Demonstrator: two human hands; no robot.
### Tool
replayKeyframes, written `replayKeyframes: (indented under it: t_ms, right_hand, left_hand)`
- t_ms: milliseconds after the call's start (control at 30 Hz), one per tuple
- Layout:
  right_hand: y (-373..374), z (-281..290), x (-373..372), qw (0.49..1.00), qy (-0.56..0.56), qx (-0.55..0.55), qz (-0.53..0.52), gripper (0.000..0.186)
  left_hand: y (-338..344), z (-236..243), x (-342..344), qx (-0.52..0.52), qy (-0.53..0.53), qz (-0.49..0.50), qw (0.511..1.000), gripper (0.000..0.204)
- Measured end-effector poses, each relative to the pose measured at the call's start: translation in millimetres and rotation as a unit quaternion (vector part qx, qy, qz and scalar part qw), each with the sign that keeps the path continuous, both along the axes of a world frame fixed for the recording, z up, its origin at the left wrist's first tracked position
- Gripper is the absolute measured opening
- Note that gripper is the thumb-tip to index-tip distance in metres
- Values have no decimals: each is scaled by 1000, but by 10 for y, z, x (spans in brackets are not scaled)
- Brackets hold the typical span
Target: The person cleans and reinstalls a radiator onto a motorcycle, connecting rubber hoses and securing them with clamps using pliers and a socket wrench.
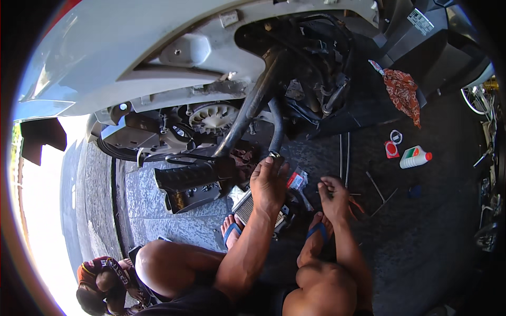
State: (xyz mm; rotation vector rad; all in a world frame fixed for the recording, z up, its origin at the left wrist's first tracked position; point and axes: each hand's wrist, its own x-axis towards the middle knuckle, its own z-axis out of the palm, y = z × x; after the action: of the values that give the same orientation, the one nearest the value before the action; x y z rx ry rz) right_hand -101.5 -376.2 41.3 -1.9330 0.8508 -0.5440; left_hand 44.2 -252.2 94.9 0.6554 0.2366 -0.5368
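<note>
My left hand [269, 184] is closed at the lower end of a black rubber hose [276, 124] hanging from the opened scooter [221, 113]. A small shiny metal piece [274, 155], perhaps a hose clamp, shows at its fingertips, by the hose end. To the right, my right hand [334, 199] hovers above the ground with its fingers curled together; whatever it may hold is hidden. Below my left hand, a finned radiator [245, 209] lies partly covered by my forearm. Between the hands lies a small red and white packet [298, 180].
A black ribbed plastic cover [184, 179] lies left, beside a dark rag [245, 158]. Right are red-handled pliers [357, 204], a T-shaped wrench [382, 195], a white bottle with a red cap [415, 157] and a red patterned cloth [402, 95]. Another person [105, 284] crouches lower left.
</note>
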Motion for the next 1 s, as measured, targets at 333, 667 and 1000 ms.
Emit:
replayKeyframes:
  t_ms: [333,667,1000]
  right_hand:
    - [113,1027,727,993,-63,30,93,19]
    - [229,915,983,979,-123,-109,125,19]
    - [-108,303,173,998,38,-40,23,22]
  left_hand:
    - [-145,391,-61,156,-53,49,985,30]
    - [-78,426,-40,183,-46,21,982,27]
    - [12,387,47,98,22,-18,995,25]
